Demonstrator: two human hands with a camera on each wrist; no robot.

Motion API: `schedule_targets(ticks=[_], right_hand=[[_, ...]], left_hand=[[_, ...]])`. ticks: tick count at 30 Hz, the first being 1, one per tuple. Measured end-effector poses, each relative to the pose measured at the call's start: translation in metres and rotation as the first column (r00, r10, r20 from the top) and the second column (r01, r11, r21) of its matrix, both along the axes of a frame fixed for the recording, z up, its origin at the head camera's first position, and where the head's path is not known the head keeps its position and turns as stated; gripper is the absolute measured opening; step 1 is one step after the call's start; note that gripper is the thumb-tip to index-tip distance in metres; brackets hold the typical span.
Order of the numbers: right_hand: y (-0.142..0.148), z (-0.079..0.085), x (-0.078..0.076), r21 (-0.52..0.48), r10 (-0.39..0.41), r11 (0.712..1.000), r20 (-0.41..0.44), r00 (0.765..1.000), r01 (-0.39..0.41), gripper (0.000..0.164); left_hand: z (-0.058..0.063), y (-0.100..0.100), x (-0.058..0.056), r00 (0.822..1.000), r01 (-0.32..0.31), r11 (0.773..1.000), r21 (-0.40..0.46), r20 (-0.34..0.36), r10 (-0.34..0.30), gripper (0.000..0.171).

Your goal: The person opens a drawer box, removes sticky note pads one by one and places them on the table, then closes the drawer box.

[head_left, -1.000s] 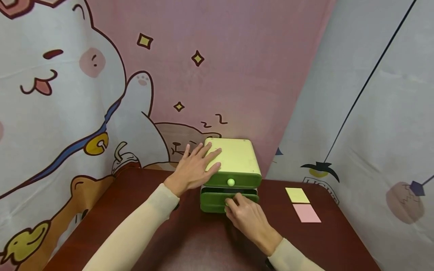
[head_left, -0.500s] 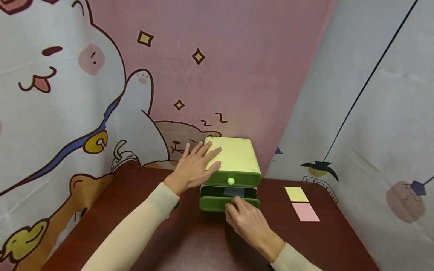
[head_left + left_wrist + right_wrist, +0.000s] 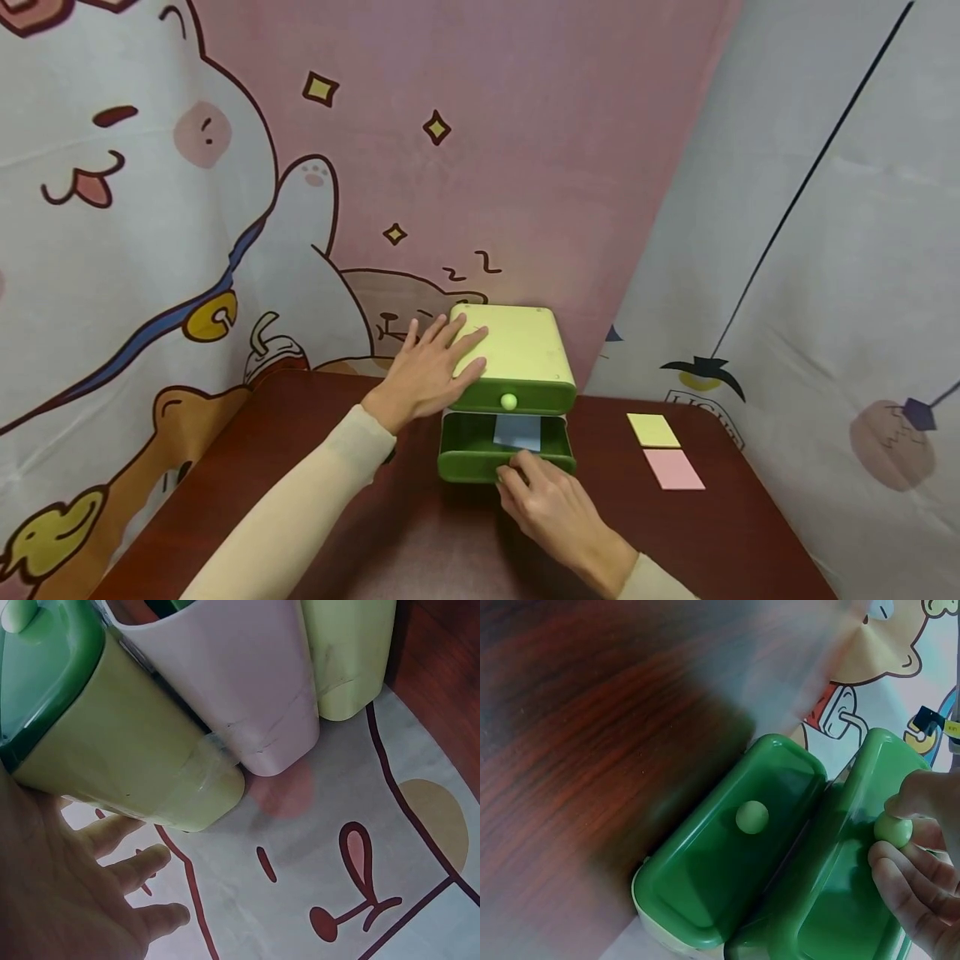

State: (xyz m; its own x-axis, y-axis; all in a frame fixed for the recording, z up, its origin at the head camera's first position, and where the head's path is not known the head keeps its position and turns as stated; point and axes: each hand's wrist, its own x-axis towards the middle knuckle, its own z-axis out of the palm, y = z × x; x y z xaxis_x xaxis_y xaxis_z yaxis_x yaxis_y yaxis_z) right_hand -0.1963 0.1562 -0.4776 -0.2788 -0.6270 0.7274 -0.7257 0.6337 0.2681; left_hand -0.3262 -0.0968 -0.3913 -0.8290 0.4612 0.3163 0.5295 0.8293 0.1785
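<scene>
A small drawer unit (image 3: 521, 346) with a pale yellow top and green fronts stands against the backdrop. My left hand (image 3: 423, 375) rests on its top at the left side, fingers spread. The left wrist view shows a pink middle shell (image 3: 247, 682) between two yellow ones. Its green drawer (image 3: 465, 467) is pulled out, and a flat blue sheet (image 3: 517, 432) lies inside. My right hand (image 3: 558, 512) pinches that drawer's round knob (image 3: 892, 829). The top drawer (image 3: 472, 398) is closed. Beside the pulled drawer, the right wrist view shows a closed drawer (image 3: 712, 877).
A yellow square note (image 3: 652, 431) and a pink square note (image 3: 674, 469) lie on the dark red-brown table (image 3: 420, 542) to the right. A printed cloth backdrop (image 3: 540, 167) hangs behind the unit.
The middle drawer has slid out toward me with my right hand on its knob, and the blue sheet inside has come into view. My left hand has stayed on the top.
</scene>
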Motion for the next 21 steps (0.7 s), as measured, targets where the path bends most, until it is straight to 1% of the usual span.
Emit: schedule_targets(ticks=[8, 15, 21], right_hand=[[0.002, -0.002, 0.008, 0.008, 0.014, 1.0, -0.047, 0.999, -0.013, 0.03], [0.003, -0.002, 0.016, 0.031, 0.024, 0.999, -0.058, 0.998, -0.023, 0.031], [0.005, -0.003, 0.02, 0.045, 0.025, 0.999, -0.077, 0.997, -0.022, 0.032]], left_hand=[[0.0, 0.0, 0.0, 1.0, 0.002, 1.0, 0.001, 0.006, -0.002, 0.072], [-0.002, 0.001, 0.0, 1.0, 0.003, 1.0, 0.008, 0.007, -0.003, 0.072], [-0.001, 0.001, 0.0, 1.0, 0.001, 1.0, 0.02, 0.014, -0.001, 0.073]])
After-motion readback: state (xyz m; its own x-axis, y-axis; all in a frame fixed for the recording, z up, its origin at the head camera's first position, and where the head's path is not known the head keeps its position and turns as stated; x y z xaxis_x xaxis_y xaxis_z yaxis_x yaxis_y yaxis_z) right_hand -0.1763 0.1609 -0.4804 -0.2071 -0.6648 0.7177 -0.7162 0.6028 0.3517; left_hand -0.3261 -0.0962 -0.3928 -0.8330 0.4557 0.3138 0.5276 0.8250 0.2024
